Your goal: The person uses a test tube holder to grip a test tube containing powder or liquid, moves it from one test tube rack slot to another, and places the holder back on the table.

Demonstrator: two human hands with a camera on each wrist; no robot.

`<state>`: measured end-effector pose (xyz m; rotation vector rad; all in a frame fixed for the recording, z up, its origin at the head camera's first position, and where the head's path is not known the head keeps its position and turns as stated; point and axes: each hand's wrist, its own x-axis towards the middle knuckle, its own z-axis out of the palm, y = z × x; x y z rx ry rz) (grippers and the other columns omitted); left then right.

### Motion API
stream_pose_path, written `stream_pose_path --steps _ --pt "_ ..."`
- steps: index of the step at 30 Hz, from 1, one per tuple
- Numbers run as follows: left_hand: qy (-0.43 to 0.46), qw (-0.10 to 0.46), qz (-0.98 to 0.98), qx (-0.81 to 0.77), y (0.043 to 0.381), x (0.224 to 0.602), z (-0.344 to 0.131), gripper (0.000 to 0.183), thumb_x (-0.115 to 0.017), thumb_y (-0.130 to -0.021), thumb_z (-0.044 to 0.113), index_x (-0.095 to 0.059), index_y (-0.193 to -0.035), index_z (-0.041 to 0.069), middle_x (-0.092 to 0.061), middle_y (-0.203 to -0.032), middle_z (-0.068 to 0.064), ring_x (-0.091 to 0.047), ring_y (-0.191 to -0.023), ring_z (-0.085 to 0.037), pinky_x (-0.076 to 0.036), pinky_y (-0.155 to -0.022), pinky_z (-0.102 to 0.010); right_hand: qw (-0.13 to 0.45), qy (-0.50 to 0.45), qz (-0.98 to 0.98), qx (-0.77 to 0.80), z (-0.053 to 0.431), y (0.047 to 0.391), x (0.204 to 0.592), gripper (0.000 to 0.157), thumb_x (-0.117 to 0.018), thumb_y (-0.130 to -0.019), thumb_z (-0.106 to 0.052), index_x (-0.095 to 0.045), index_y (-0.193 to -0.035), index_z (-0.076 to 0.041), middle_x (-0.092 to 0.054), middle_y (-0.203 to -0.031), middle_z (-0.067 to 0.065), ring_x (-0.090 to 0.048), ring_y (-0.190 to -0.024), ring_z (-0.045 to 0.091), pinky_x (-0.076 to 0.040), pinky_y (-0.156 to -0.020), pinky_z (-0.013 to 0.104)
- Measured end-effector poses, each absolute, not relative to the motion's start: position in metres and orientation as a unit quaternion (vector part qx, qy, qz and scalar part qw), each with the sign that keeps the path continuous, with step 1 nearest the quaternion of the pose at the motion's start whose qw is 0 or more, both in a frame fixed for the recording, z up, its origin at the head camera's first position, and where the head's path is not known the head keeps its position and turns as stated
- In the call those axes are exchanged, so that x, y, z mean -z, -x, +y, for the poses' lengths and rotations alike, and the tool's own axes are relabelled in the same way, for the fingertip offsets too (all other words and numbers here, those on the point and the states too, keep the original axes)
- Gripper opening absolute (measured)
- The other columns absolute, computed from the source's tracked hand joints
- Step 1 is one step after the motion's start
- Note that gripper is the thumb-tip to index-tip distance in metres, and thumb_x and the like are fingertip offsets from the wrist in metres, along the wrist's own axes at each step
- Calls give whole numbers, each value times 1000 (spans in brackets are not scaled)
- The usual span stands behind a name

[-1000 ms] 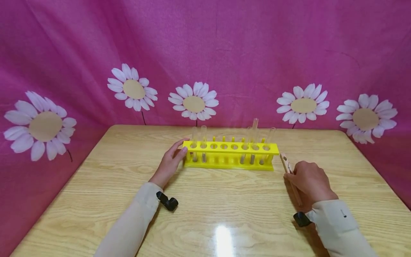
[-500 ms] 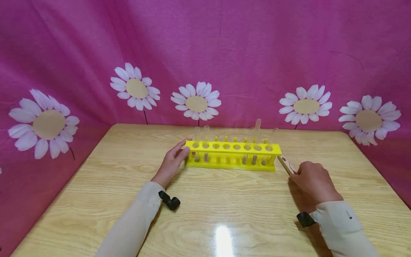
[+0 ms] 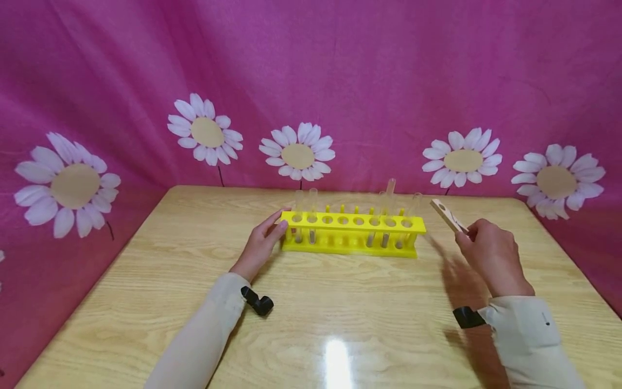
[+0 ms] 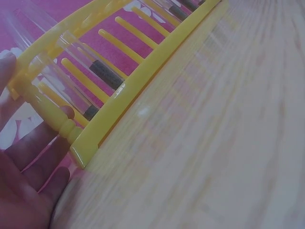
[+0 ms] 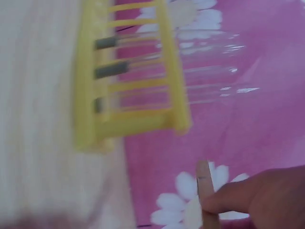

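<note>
A yellow test tube rack [image 3: 350,228] stands on the table, with clear test tubes [image 3: 312,201] at its left and right ends and unfilled holes between them. Dark grey material [image 4: 106,74] fills the bottoms of the tubes. My left hand [image 3: 259,247] holds the rack's left end, thumb at the front and fingers reaching behind the end post. Off the rack's right end, my right hand [image 3: 495,256] pinches a wooden test tube holder [image 3: 447,215] between thumb and fingers. The holder is raised above the table, its tip pointing up and left, with nothing in its jaws.
The wooden table [image 3: 301,335] spreads in front of the rack and to both sides. A pink curtain [image 3: 369,81] with white daisies hangs behind and beside it. Drying pegs [image 3: 342,208] stick up along the rack's back.
My right hand has lifted the wooden test tube holder from near the tabletop, up and slightly to the right. My left hand stays on the rack, which has not moved on the table.
</note>
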<state>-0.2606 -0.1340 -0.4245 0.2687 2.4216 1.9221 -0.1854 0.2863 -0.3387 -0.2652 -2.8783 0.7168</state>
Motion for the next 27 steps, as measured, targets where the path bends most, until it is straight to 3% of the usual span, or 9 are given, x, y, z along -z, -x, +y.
stream_pose_path --steps 4,8,11,17,22,27 --pt "-82 19 780 -620 259 427 -135 64 -52 -93 57 -41 -148 27 -49 -142 6 -47 -124 -19 -31 -111 -42 166 84 -955 -232 279 183 326 33 -57 -95 -23 -57 -100 10 -61 -79 23 -51 -67 35 -37 -53 38" --pt "-84 19 780 -620 260 428 -133 58 -52 -93 57 -44 -145 33 -57 -131 0 -52 -116 -20 -36 -107 -41 218 95 -941 -240 267 181 311 36 -57 -95 -25 -57 -105 10 -60 -88 25 -50 -74 37 -39 -55 39" --pt "-85 23 776 -624 261 427 -133 52 -52 -94 53 -46 -143 36 -59 -128 -4 -53 -114 -21 -38 -105 -40 227 86 -937 -251 254 179 302 38 -59 -95 -27 -58 -107 10 -58 -93 25 -48 -76 36 -40 -54 36" --pt "-86 35 780 -619 250 407 -131 49 -50 -100 39 -42 -147 25 -51 -140 -3 -52 -119 -23 -36 -107 -40 243 29 -933 -263 222 175 287 36 -65 -93 -25 -61 -106 8 -59 -94 22 -53 -73 32 -44 -53 33" --pt "-85 33 789 -608 242 392 -128 48 -48 -101 38 -43 -147 25 -57 -129 -10 -51 -117 -27 -36 -107 -42 243 -5 -926 -288 194 174 279 32 -67 -92 -24 -63 -105 5 -59 -94 19 -54 -73 29 -48 -53 31" --pt "-82 31 785 -613 242 392 -128 48 -50 -101 36 -44 -147 24 -54 -136 -7 -52 -116 -25 -36 -107 -41 230 -28 -923 -306 168 176 278 30 -69 -91 -23 -65 -105 3 -60 -95 16 -55 -75 27 -49 -55 31"
